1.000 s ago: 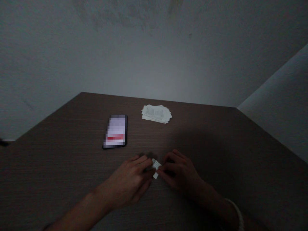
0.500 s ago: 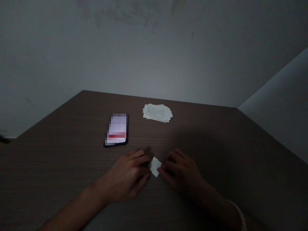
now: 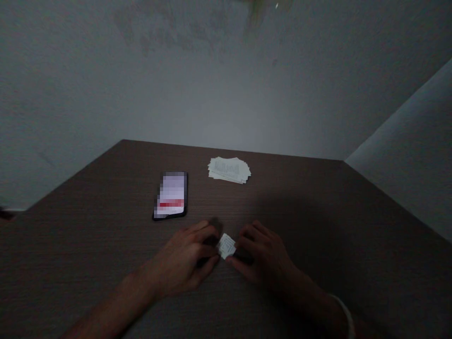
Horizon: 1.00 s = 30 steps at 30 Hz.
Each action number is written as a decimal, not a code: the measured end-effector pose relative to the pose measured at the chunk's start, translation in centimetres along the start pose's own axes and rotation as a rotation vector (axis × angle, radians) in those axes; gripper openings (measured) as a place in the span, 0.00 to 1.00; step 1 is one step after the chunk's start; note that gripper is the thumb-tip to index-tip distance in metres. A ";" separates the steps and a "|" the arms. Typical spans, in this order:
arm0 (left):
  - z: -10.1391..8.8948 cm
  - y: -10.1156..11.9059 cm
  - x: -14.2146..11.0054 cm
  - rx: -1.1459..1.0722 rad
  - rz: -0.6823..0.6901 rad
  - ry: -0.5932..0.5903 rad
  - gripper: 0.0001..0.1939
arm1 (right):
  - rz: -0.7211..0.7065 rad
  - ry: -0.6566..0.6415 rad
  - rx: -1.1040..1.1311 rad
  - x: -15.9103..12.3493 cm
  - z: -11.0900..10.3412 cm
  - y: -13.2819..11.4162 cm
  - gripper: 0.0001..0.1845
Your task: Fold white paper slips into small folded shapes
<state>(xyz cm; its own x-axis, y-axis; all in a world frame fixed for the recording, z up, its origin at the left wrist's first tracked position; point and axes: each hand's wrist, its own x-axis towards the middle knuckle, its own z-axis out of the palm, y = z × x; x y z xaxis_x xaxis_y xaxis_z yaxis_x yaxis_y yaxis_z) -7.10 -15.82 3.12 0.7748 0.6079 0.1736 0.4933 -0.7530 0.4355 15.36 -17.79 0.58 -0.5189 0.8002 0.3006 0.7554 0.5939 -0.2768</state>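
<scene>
The small printed paper square (image 3: 226, 246), which looks folded, lies turned cornerwise between the two hands, low over the wooden tabletop (image 3: 106, 207) near the middle of the view. The left hand (image 3: 192, 252) has its fingers curled in and its fingertips closed on the square's left edge; the right hand (image 3: 264, 254) pinches the right side, thumb by the lower corner. Paper this small probably calls for a light, even pinch with the very tips, since a hard squeeze could crumple it or skew a crease. Lining up the corners first and pressing from the middle outward would likely give the cleanest edges, with the tabletop as a firm backing (whether the paper already touches it, I cannot tell). The dim light and the hands' own shadows make fine alignment harder to judge. Farther out, the smartphone (image 3: 172, 193) lies ahead of the left hand, and the loose stack of printed paper sheets (image 3: 229, 170) sits toward the wall (image 3: 212, 94), well apart from the fingers.
</scene>
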 end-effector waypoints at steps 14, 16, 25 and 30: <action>0.3 -0.2 0.0 0.122 0.062 -0.039 0.11 | -0.055 -0.027 0.076 0.2 0.0 0.1 0.06; 0.3 -0.2 0.0 0.146 0.059 -0.041 0.11 | -0.049 0.022 0.078 0.0 0.3 0.3 0.05; 0.5 -0.3 -0.1 0.115 0.032 -0.025 0.10 | -0.018 0.106 0.019 -0.5 0.8 1.0 0.12; 0.3 -0.4 0.0 0.071 0.075 -0.028 0.10 | -0.016 0.079 0.007 -0.6 0.8 0.9 0.13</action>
<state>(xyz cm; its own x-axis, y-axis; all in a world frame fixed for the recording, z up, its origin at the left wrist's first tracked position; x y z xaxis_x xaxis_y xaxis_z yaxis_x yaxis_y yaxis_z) -7.14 -15.62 2.68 0.8210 0.5424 0.1781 0.4593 -0.8129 0.3581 16.03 -17.64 -0.60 -0.4979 0.7814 0.3761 0.7442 0.6077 -0.2774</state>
